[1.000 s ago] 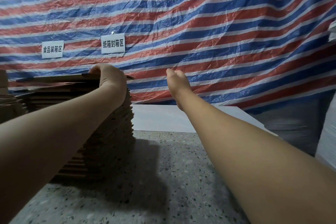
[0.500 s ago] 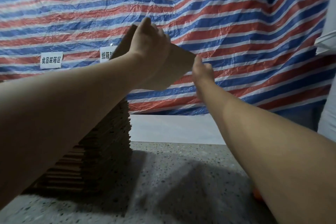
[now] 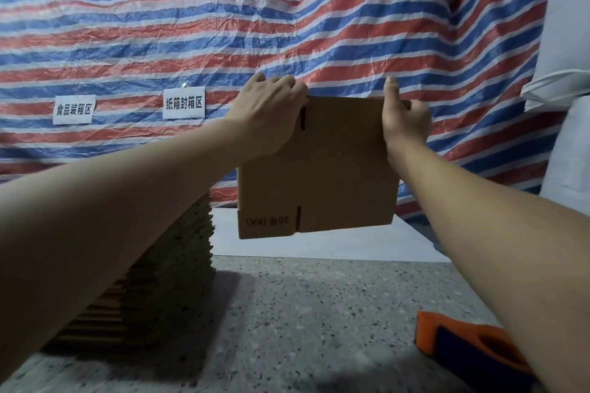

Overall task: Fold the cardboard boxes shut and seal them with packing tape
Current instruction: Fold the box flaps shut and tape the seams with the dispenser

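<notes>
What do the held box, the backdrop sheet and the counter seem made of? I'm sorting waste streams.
Flat box: brown cardboard, matte, with cut flap slots.
Backdrop sheet: probably woven plastic tarpaulin, crinkled with a slight sheen, striped red, white and blue.
Counter: looks like speckled grey stone or terrazzo; which one is unclear.

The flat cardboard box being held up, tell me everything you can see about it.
The flat cardboard box is a plain brown, unfolded blank, held upright in the air above the speckled table. Dark slots at top and bottom divide its flaps, and faint print marks the lower left flap. The left hand grips its top left edge; the right hand holds its top right corner.
</notes>
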